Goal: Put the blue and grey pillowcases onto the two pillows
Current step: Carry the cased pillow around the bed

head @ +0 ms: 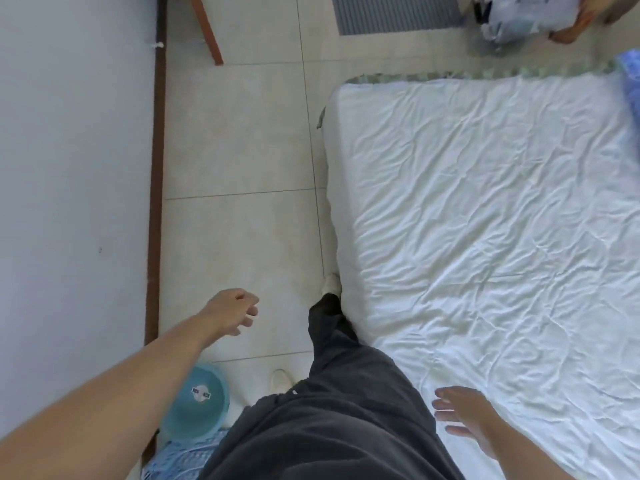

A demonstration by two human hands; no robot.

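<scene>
**Approach to the bed, both hands empty**

While the person walks beside the bed (485, 220), neither pillow is in view; blue fabric (631, 77), possibly a pillowcase, lies far ahead of the right hand (464, 419). Left hand (235, 311) loosely curled, right spread, touching nothing. Next: reach the bedding.

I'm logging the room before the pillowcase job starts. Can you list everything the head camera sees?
Bed sheet: one, white, wrinkled, right side.
Blue fabric: one, far right edge; kind unclear.
Floor tiles: beige, centre.
Wall: white, left, brown skirting.
Mat: one, grey, top.
Bag: one, pale, top right.
Fan: one, teal, bottom left.
Wooden leg: one, brown, top.
Legs: dark trousers, white shoes.
Left hand: empty, over floor.
Right hand: open, above sheet.
</scene>
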